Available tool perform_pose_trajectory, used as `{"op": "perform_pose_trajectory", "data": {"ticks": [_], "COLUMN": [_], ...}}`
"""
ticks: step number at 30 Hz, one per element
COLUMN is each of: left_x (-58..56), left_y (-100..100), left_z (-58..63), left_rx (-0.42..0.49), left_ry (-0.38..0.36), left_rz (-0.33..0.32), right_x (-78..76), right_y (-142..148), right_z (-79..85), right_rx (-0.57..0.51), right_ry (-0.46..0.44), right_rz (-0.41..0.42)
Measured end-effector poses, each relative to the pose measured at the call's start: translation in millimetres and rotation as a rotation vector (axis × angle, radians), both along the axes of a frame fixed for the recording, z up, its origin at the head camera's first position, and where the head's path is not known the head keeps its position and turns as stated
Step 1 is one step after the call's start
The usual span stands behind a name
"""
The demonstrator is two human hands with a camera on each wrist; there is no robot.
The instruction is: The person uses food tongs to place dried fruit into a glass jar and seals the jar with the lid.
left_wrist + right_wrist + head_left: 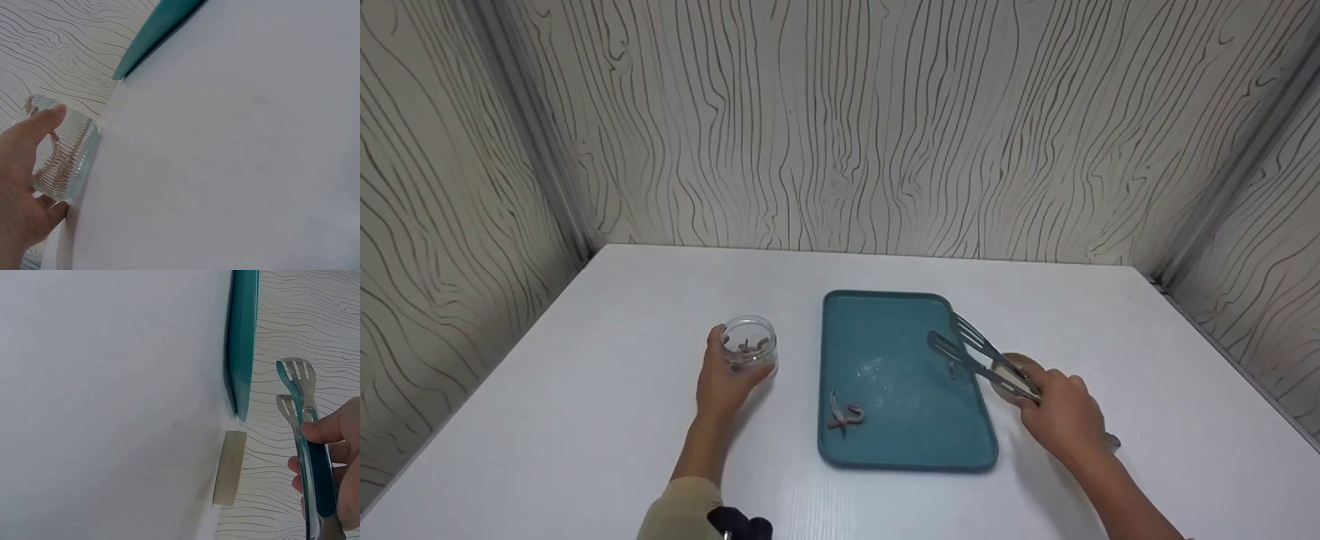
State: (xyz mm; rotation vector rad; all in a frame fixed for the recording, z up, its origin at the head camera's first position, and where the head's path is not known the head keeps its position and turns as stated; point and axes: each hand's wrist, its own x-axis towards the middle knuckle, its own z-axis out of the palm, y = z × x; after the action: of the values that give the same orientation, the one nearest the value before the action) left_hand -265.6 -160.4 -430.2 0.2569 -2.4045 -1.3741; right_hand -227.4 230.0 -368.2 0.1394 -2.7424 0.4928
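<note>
My left hand [725, 379] grips a clear glass jar [749, 358], thumb and fingers round its sides. Several pinkish-brown worm-like pieces [751, 346] lie inside; the left wrist view shows the jar [79, 146] close to the tabletop. A pair of metal tongs [976, 365] with slotted heads is held in my right hand [1065, 412], its heads apart over the right edge of a teal tray [900, 315]. In the right wrist view the tongs [322, 478] have a dark blue grip. More worm-like pieces [846, 415] lie at the tray's near left corner.
A round, pale wooden disc [1002, 390] lies on the white table [660, 300] right of the tray, partly hidden by the tongs and right hand. A small thin piece [952, 369] shows near the tray's right edge. Wood-grain-patterned panels [840, 150] enclose the table.
</note>
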Motion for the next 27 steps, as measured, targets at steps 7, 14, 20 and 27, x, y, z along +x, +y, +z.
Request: {"op": "perform_pose_trajectory", "data": {"ticks": [7, 14, 20, 27], "left_x": [-0.1, -0.2, -1.6, -1.5], "left_y": [-2, -2, -1, 0], "left_z": [1.9, 0.0, -2.8, -2.7], "left_rx": [-0.002, 0.011, -0.003, 0.009], "left_ry": [0.011, 0.022, 0.025, 0.034], "left_rz": [-0.012, -0.009, 0.001, -0.004], "right_x": [4.0, 3.7, 2.0, 3.8], "right_y": [5, 1, -4, -7], "right_z": [-1.9, -3.4, -4.9, -1.5], "right_rx": [0.059, 0.055, 0.076, 0.1], "right_ry": [-0.061, -0.086, -0.085, -0.065], "right_rz": [-0.026, -0.022, -0.025, -0.033]}}
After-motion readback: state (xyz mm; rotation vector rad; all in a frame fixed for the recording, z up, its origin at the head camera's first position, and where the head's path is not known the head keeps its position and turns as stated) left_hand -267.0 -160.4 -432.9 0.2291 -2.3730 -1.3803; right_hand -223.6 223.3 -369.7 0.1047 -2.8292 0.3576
